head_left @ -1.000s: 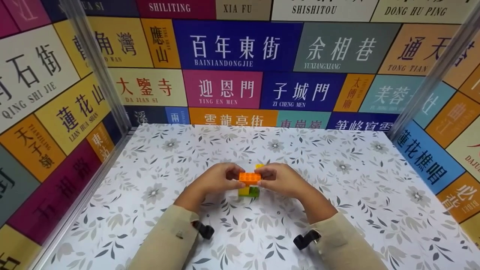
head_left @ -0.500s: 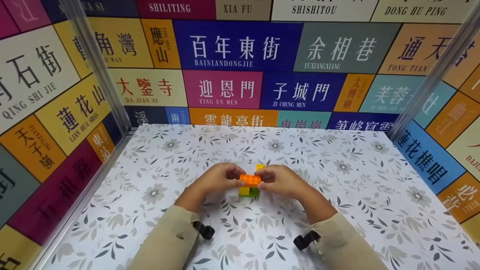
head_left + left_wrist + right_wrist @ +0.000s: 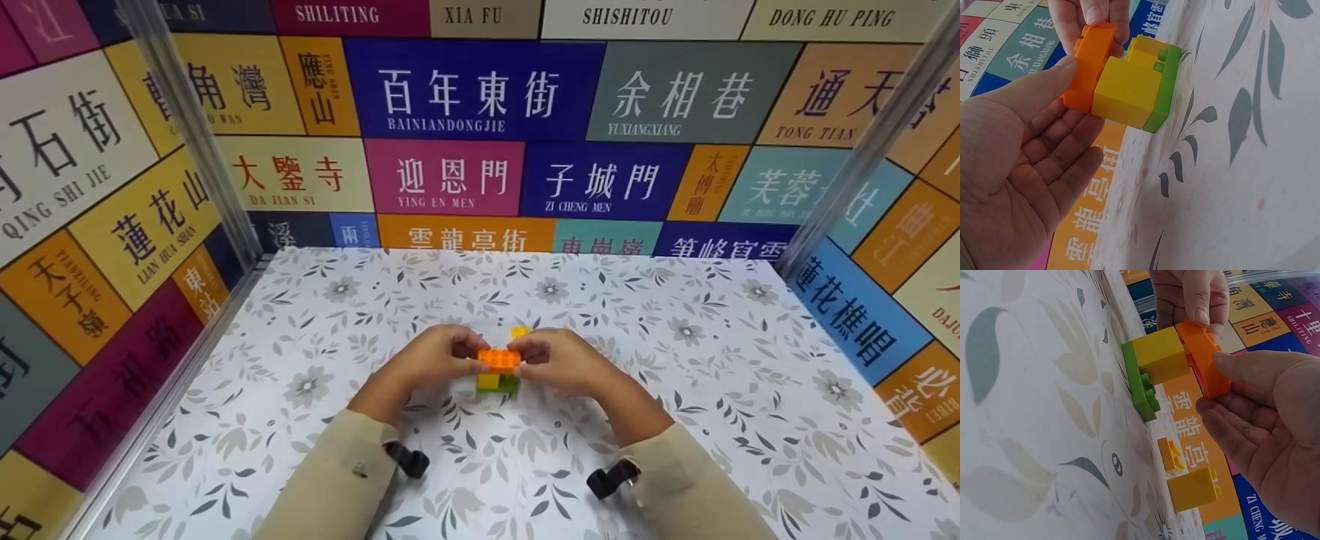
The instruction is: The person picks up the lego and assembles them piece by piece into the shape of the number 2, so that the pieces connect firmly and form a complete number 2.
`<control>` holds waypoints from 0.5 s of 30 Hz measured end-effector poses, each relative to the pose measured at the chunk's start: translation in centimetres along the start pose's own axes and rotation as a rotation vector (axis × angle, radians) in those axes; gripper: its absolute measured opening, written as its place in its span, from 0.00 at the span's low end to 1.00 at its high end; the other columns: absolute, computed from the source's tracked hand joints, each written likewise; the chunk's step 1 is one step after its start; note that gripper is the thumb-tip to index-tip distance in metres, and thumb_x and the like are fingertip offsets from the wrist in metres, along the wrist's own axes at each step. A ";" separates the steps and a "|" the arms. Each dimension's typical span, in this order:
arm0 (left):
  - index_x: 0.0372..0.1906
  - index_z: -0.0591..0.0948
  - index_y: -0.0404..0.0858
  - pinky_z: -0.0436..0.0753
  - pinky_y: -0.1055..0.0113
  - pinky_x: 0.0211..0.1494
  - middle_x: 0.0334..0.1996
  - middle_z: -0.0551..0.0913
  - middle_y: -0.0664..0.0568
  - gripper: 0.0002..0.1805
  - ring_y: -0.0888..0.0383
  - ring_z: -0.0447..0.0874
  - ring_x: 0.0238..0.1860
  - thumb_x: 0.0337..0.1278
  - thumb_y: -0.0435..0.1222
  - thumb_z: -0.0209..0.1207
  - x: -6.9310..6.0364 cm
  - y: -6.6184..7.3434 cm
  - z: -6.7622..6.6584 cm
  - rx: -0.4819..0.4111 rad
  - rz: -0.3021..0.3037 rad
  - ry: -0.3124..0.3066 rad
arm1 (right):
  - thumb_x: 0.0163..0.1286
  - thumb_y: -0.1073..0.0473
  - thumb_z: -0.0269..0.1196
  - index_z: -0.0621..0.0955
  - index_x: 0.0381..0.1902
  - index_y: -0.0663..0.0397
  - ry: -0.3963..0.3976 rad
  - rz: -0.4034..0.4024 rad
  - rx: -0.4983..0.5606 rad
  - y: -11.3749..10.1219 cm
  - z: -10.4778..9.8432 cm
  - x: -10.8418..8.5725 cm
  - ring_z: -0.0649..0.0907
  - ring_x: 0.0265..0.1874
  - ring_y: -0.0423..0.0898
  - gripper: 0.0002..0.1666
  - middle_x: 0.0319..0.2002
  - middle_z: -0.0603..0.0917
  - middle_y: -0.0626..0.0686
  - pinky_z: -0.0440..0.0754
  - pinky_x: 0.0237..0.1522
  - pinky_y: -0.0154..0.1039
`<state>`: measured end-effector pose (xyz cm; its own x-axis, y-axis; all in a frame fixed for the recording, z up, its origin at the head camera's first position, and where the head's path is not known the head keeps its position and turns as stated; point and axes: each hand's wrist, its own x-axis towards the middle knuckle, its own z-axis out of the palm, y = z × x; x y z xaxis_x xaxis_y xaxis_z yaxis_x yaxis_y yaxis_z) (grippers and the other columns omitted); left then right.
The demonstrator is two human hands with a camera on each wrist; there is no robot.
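Note:
An orange toy building brick [image 3: 499, 361] is pinched at its two ends by my left hand [image 3: 441, 355] and my right hand [image 3: 559, 361]. It sits against the top of a yellow brick [image 3: 1127, 93], slightly tilted in the right wrist view, where a narrow gap shows between them. Whether the two are joined I cannot tell. That yellow brick stands on one end of a green plate [image 3: 1139, 382] lying on the table; studs show on the plate's bare end. Thumbs press the near side of the orange brick, with fingers behind it.
Behind the stack, a loose tall yellow brick [image 3: 1193, 489] and a smaller yellow-orange brick [image 3: 1170, 455] stand on the table. White floral paper [image 3: 525, 465] covers the tabletop. Panels with printed signs [image 3: 472, 90] enclose the back and sides.
The orange brick has shifted very slightly toward me, and the right fingertips have moved a little along with it. Both forearms and the green plate stay in place.

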<state>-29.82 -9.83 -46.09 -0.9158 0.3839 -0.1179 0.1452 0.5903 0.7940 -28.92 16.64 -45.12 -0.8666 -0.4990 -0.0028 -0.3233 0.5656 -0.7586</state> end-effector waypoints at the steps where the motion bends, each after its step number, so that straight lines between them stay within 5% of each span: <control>1: 0.46 0.88 0.55 0.84 0.57 0.65 0.44 0.89 0.60 0.11 0.57 0.86 0.49 0.61 0.46 0.76 0.0 0.0 0.0 0.001 -0.003 0.001 | 0.70 0.60 0.73 0.87 0.61 0.51 0.000 -0.002 -0.002 0.0 0.0 0.0 0.89 0.54 0.49 0.22 0.55 0.91 0.53 0.86 0.64 0.52; 15: 0.47 0.90 0.49 0.86 0.60 0.61 0.44 0.90 0.57 0.10 0.59 0.86 0.47 0.62 0.42 0.76 0.0 0.2 0.5 -0.020 -0.005 0.028 | 0.71 0.60 0.71 0.88 0.60 0.51 -0.007 -0.020 -0.050 0.4 0.1 0.1 0.90 0.53 0.48 0.20 0.53 0.91 0.52 0.86 0.64 0.53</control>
<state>-29.58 -9.40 -46.26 -0.9266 0.3609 -0.1054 0.1333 0.5774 0.8055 -29.10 16.72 -45.52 -0.8570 -0.5152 0.0072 -0.3594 0.5877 -0.7249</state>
